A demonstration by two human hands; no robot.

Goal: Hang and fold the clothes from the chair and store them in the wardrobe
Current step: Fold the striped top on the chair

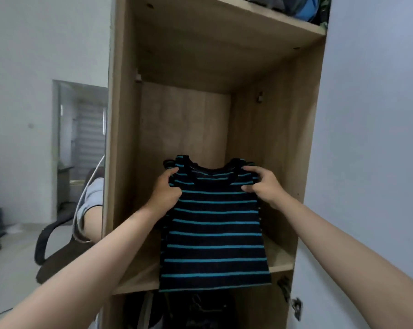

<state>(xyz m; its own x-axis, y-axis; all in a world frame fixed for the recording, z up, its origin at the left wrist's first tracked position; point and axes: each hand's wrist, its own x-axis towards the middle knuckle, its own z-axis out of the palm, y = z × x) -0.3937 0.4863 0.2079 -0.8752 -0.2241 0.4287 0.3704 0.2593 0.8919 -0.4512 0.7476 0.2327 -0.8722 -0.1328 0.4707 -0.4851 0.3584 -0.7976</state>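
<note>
A dark navy top with teal stripes (215, 229) hangs in front of the open wooden wardrobe (267, 143). My left hand (163, 193) grips its left shoulder and my right hand (262, 186) grips its right shoulder, both at neckline height. The garment hangs flat, its hem covering the front edge of the middle shelf (281, 260). The compartment behind it looks bare.
A black office chair (55, 245) stands at the left, with a mirror panel (91, 200) on the wardrobe side reflecting an arm. Bundled clothes (302, 8) lie on the top shelf. Dark items (200, 309) fill the lower compartment. A door hinge (293, 302) juts out at lower right.
</note>
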